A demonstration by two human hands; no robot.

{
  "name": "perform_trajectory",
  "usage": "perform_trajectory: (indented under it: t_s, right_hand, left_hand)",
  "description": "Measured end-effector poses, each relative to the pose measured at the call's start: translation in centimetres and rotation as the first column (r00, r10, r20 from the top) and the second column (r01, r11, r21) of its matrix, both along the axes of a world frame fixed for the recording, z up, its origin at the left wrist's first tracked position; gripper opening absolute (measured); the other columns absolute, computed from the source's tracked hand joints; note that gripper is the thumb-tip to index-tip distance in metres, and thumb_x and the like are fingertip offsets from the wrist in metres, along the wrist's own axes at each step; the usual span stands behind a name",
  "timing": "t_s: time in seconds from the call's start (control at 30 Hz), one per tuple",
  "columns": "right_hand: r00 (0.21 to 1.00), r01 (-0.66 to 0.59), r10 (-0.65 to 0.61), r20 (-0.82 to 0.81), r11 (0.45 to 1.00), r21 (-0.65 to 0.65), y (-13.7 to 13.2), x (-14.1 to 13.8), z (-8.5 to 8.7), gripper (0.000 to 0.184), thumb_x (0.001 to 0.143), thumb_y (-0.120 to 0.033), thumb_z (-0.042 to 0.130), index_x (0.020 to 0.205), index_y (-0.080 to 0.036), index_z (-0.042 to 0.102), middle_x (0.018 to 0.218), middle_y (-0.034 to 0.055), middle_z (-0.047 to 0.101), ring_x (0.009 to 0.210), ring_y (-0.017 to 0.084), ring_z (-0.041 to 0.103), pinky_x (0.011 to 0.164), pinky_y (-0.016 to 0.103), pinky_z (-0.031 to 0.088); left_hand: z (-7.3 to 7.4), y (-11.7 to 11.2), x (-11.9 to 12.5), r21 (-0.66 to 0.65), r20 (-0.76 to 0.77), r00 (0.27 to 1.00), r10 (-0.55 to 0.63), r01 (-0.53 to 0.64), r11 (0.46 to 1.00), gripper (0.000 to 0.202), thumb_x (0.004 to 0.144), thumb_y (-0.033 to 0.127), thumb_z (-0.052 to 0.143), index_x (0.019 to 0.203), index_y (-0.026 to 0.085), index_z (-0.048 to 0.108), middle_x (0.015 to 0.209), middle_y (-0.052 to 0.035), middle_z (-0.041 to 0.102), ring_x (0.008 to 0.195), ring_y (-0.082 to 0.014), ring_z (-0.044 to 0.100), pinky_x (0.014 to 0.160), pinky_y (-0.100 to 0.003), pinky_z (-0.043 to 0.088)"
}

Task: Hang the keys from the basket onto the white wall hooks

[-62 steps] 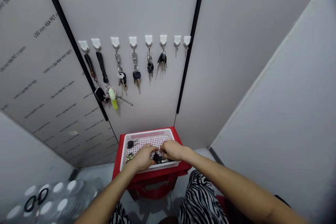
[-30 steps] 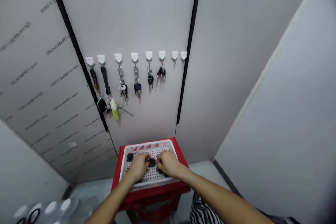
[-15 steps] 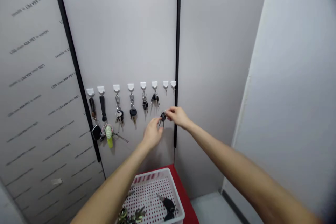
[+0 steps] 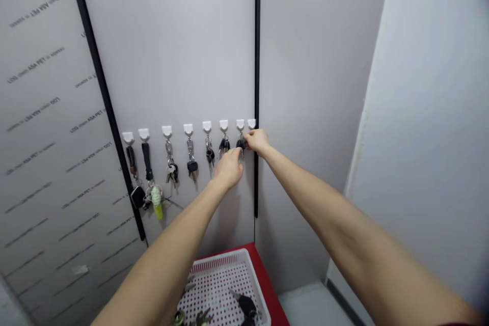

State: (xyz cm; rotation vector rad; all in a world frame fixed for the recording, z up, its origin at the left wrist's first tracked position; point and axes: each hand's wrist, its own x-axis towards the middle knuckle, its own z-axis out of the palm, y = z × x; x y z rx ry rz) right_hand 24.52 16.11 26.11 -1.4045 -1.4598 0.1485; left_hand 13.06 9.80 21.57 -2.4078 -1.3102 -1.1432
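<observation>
A small bunch of black-headed keys (image 4: 240, 144) is just below the second white hook (image 4: 240, 124) from the right. My right hand (image 4: 257, 141) pinches at its ring from the right side, though the fingertips partly cover the ring. From below left, my left hand (image 4: 229, 168) has its fingers closed on the lower part of the same bunch. Whether the ring sits on the hook I cannot tell. Close by on the left, another key bunch (image 4: 224, 143) hangs from its own hook, partly hidden behind my left hand.
More keys hang to the left, among them a black strap (image 4: 145, 157) and a green-yellow charm (image 4: 157, 202). Below, a white perforated basket (image 4: 250, 271) holds loose keys (image 4: 246, 305) on a red surface (image 4: 269, 285). A black vertical strip (image 4: 257, 61) runs beside the rightmost hook.
Both hands have moved up with the key bunch, from below the hook row to right under the second hook from the right.
</observation>
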Motion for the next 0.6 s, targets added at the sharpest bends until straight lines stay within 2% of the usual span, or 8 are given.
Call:
perform_trajectory:
  t_s: [0.07,0.17,0.27,0.3,0.37,0.4,0.47,0.6]
  right_hand:
    - [0.998,0.066,-0.066,0.010,0.997,0.043,-0.5,0.3,-1.0,0.018,0.062,-0.022,0.045,0.070,-0.012,0.056,0.065,0.0042,0.058,0.063,0.011,0.053,0.060,0.022,0.039]
    - [0.991,0.117,-0.125,0.055,0.985,0.131,-2.6,0.6,-4.3,0.026,0.064,-0.020,0.041,0.084,-0.012,0.054,0.073,0.0042,0.057,0.068,0.011,0.051,0.064,0.023,0.038]
    - [0.956,-0.101,0.095,0.276,0.995,0.009,-6.2,0.0,-10.0,0.027,0.063,-0.014,0.039,0.086,-0.011,0.054,0.074,0.0045,0.058,0.066,0.010,0.051,0.063,0.021,0.037]
    - [0.898,-0.218,0.245,0.366,0.969,-0.115,-7.6,-0.4,-12.2,0.026,0.061,-0.012,0.040,0.083,-0.011,0.055,0.073,0.0044,0.058,0.065,0.009,0.050,0.062,0.020,0.037]
    - [0.666,-0.398,0.579,0.471,0.809,-0.432,-10.5,-1.3,-16.7,0.024,0.059,-0.012,0.043,0.078,-0.014,0.058,0.070,0.0028,0.059,0.063,0.010,0.051,0.060,0.019,0.036]
    - [0.534,-0.431,0.693,0.485,0.716,-0.549,-11.7,-1.8,-18.7,0.023,0.058,-0.014,0.046,0.077,-0.016,0.059,0.071,0.0024,0.060,0.065,0.010,0.051,0.061,0.019,0.036]
    - [0.361,-0.385,0.778,0.515,0.627,-0.677,-13.4,-2.5,-21.8,0.022,0.055,-0.020,0.052,0.075,-0.019,0.059,0.072,0.0019,0.060,0.070,0.013,0.051,0.065,0.022,0.034]
    - [0.190,-0.208,0.769,0.611,0.640,-0.740,-14.7,-3.3,-24.3,0.017,0.050,-0.025,0.055,0.066,-0.020,0.060,0.067,0.0038,0.060,0.073,0.018,0.050,0.072,0.032,0.028]
  left_hand:
    - [-2.0,-0.5,-0.8,-0.038,0.023,0.999,-0.042,0.043,0.998,0.040,0.063,0.012,0.040,0.103,0.015,0.038,0.104,-0.0067,0.045,0.092,-0.0157,0.043,0.079,-0.028,0.035]
    - [-7.0,-1.9,-2.9,-0.153,0.060,0.995,-0.081,0.089,0.984,0.040,0.063,0.012,0.040,0.102,0.014,0.039,0.100,-0.0062,0.047,0.088,-0.0135,0.045,0.079,-0.027,0.035]
    - [-13.3,-4.1,-5.4,-0.337,0.045,0.996,-0.074,0.085,0.938,0.037,0.062,0.012,0.040,0.099,0.015,0.042,0.095,-0.0053,0.049,0.084,-0.0130,0.046,0.077,-0.027,0.036]
    - [-15.2,-5.0,-6.1,-0.407,0.024,0.997,-0.069,0.073,0.910,0.036,0.062,0.012,0.040,0.098,0.015,0.044,0.093,-0.0051,0.050,0.082,-0.0132,0.047,0.076,-0.027,0.036]
    - [-18.6,-6.6,-7.2,-0.534,-0.018,0.997,-0.074,0.053,0.844,0.033,0.062,0.012,0.040,0.094,0.016,0.047,0.090,-0.0046,0.052,0.081,-0.0136,0.047,0.075,-0.027,0.036]
    - [-20.0,-7.4,-7.5,-0.583,-0.034,0.995,-0.089,0.053,0.811,0.032,0.061,0.012,0.040,0.092,0.017,0.049,0.089,-0.0042,0.053,0.081,-0.0137,0.048,0.075,-0.027,0.036]
    - [-21.8,-8.6,-7.8,-0.649,-0.049,0.989,-0.137,0.073,0.758,0.031,0.060,0.012,0.040,0.089,0.018,0.051,0.088,-0.0032,0.054,0.082,-0.0136,0.048,0.075,-0.026,0.035]
    - [-23.1,-10.1,-7.3,-0.704,-0.048,0.986,-0.159,0.079,0.706,0.030,0.059,0.014,0.042,0.086,0.018,0.053,0.087,-0.0029,0.055,0.081,-0.0138,0.048,0.075,-0.024,0.034]
